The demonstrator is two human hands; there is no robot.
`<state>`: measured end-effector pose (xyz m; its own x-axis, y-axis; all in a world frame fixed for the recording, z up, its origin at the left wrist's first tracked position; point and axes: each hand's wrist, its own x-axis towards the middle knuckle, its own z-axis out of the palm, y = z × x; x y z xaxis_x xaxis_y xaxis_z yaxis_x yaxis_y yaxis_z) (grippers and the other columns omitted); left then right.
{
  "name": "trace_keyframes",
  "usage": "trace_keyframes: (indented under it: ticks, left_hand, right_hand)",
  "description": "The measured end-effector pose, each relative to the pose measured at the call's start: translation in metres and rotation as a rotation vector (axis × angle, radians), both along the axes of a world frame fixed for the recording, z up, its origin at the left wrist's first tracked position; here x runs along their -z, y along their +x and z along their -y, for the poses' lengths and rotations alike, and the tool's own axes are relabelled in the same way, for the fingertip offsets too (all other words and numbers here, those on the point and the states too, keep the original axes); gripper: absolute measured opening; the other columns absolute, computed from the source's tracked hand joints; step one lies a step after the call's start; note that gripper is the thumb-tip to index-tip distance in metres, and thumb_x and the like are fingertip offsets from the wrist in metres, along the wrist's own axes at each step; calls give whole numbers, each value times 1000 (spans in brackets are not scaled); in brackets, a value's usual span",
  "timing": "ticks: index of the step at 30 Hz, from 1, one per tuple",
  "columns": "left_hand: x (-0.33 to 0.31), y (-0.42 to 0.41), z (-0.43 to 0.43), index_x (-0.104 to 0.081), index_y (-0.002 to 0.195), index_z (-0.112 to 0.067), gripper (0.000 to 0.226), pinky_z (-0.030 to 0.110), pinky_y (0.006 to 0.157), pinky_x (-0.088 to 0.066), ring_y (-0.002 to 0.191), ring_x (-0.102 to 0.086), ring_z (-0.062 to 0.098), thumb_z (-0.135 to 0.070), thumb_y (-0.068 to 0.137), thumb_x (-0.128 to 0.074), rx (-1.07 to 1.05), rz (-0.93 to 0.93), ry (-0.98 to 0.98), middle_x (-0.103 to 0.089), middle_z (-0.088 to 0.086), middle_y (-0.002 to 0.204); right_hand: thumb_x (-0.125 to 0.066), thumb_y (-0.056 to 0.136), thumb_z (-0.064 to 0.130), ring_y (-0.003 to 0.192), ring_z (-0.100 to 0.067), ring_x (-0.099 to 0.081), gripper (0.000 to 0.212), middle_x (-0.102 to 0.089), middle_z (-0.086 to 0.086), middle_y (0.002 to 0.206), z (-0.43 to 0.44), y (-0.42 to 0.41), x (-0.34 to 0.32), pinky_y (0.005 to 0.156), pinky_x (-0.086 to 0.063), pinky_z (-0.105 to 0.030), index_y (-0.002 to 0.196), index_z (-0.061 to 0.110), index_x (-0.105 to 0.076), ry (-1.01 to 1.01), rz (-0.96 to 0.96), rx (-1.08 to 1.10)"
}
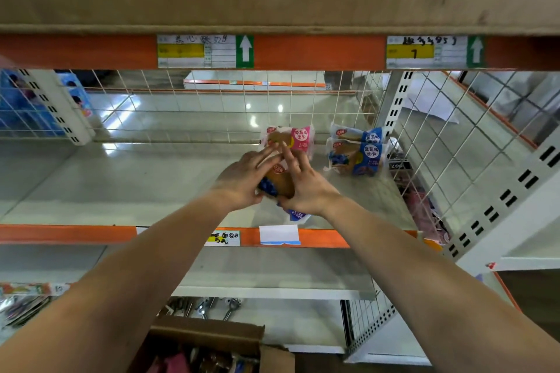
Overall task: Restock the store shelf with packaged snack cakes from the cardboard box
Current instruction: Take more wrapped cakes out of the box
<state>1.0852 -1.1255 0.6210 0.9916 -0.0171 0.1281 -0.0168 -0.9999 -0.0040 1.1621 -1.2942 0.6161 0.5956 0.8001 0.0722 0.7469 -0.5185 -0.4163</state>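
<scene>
Both hands clasp a blue-wrapped snack cake [277, 183] just above the shelf [136, 179]. The left hand [242, 179] and right hand [306, 188] pinch it from either side, probably to square it in front of the pink pack [298, 136]. They may hold a second pack, but the hands hide that. Stacked blue packs [357, 154] and the wire side panel [439, 154] crowd the right. The cardboard box [212, 333] waits below.

The held pack [278, 182] is being largely hidden by the left hand [242, 180] and right hand [306, 188]. The cardboard box [209, 331] is being cropped below.
</scene>
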Motion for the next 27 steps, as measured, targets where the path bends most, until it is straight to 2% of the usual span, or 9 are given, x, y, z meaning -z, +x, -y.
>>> trace_keyframes:
  ticks: [4,9,11,13,15,17,22,24,27]
  left_hand:
    - [9,-2,7,-6,149,-35,102,35,91,-51,135,-27,25,-29,74,-76,-82,-1,-66,-4,-2,154]
    - [15,-4,14,-37,133,-17,72,35,87,-52,120,-45,29,-24,74,-77,-143,-1,-99,-16,8,141]
    - [16,-5,13,-42,127,-13,65,35,87,-50,112,-52,30,-24,73,-77,-171,-13,-153,-15,7,142]
    - [17,-5,14,-43,124,-11,64,34,88,-49,106,-55,30,-26,72,-79,-201,-46,-199,-11,5,145]
    - [19,-4,15,-43,125,-10,67,33,90,-49,103,-57,29,-27,71,-80,-229,-75,-250,-8,4,147]
    - [24,-2,15,-42,128,-10,71,34,95,-46,107,-55,29,-26,70,-80,-245,-99,-313,-9,4,146]
    - [35,3,19,-17,146,-20,98,36,97,-46,116,-51,29,-19,71,-80,-248,-84,-561,-14,6,145]
    - [36,6,20,-6,149,-24,108,38,96,-48,117,-49,28,-24,71,-81,-256,-86,-604,-14,6,148]
    - [39,11,19,-5,150,-24,109,39,97,-47,122,-46,26,-33,72,-80,-246,-107,-563,-13,4,151]
  right_hand:
    - [-73,80,34,128,-36,-44,118,-1,-2,155,2,-1,0,101,-46,-41,146,33,25,7,1,-28]
    - [-68,83,41,122,-33,-48,109,-11,-5,154,3,-7,6,94,-46,-36,150,27,17,-70,115,-70]
    - [-65,84,46,128,-31,-42,104,-16,-6,153,5,-8,10,102,-39,-35,152,24,11,-123,217,-67]
    - [-63,84,48,137,-29,-31,101,-18,-7,154,7,-6,19,115,-21,-41,153,20,5,-218,350,-74]
    - [-62,85,46,140,-30,-25,99,-20,-10,154,8,-6,29,116,-9,-50,153,17,3,-305,465,-73]
    - [-63,86,42,138,-34,-28,95,-28,-15,151,8,-7,37,114,-8,-56,154,14,-3,-332,485,-41]
    - [-85,58,41,95,-38,-63,85,-64,-17,108,16,5,49,94,-40,-63,131,10,-56,-304,513,4]
    - [-81,64,42,102,-39,-61,79,-63,-16,112,24,15,49,98,-35,-65,132,11,-54,-296,518,28]
    - [-61,86,44,131,-37,-38,74,-45,-13,140,41,27,42,111,-12,-62,148,16,-31,-327,506,94]
